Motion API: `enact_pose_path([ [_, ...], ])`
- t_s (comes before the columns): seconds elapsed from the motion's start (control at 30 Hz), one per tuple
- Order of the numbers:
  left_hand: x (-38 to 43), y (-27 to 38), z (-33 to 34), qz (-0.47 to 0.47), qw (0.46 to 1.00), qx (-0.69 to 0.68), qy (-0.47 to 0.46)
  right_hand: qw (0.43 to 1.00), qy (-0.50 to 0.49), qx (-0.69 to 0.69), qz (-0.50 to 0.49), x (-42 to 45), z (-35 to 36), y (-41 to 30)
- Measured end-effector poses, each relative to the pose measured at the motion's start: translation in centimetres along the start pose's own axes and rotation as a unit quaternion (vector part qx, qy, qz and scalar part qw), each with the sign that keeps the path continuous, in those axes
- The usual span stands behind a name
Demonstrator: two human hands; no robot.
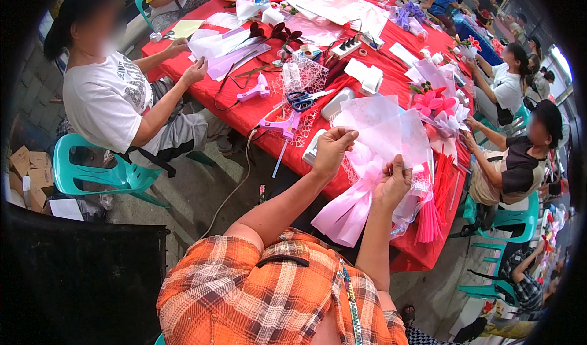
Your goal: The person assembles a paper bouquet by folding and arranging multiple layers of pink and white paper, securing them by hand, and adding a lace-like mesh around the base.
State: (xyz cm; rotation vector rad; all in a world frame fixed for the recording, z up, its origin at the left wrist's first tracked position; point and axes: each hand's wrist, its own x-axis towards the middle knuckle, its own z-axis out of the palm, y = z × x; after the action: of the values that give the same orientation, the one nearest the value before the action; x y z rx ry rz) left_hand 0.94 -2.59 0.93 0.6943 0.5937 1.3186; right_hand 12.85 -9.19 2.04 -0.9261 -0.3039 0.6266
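Observation:
My left hand point(334, 151) pinches the near left edge of a translucent whitish sheet of wrapping material point(378, 127). The sheet's near right part is between the thumb and fingers of my right hand point(392, 180). It looks folded or overlapped, with pointed upper corners, and is held above the table. Beneath it and beside my right hand lies a pink ribbon bow or wrap point(351, 207) with long tails hanging past the table edge. Bundles of red-pink stems point(431, 216) lie to the right. Blue-handled scissors point(305, 101) and a pink glue gun point(283, 125) are left of the sheet.
The red-covered table point(257, 129) holds another glue gun point(257, 89), a power strip point(345, 47), dark artificial flowers point(277, 33) and a pink bouquet point(433, 102). A co-worker point(110, 83) sits at left holding a sheet, another point(509, 161) at right. A cable point(236, 189) hangs to the floor.

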Motion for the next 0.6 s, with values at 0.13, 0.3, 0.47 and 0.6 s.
enact_pose_path([
  [0.13,0.02,0.0,-0.04,0.003,1.0,-0.006,-0.001,1.0,0.003,0.0,0.007,0.03,-0.09,0.06],
  [0.3,0.02,0.01,0.0,0.005,1.0,-0.007,-0.002,1.0,-0.001,0.003,0.003,-0.09,0.07,-0.12],
  [0.47,-0.01,0.34,0.11,0.009,1.0,-0.011,0.002,1.0,0.002,-0.014,0.003,-0.04,0.35,-0.31],
  [0.6,-0.05,0.54,0.26,0.007,1.0,-0.014,0.004,1.0,-0.005,-0.014,0.0,0.05,0.66,-0.27],
])
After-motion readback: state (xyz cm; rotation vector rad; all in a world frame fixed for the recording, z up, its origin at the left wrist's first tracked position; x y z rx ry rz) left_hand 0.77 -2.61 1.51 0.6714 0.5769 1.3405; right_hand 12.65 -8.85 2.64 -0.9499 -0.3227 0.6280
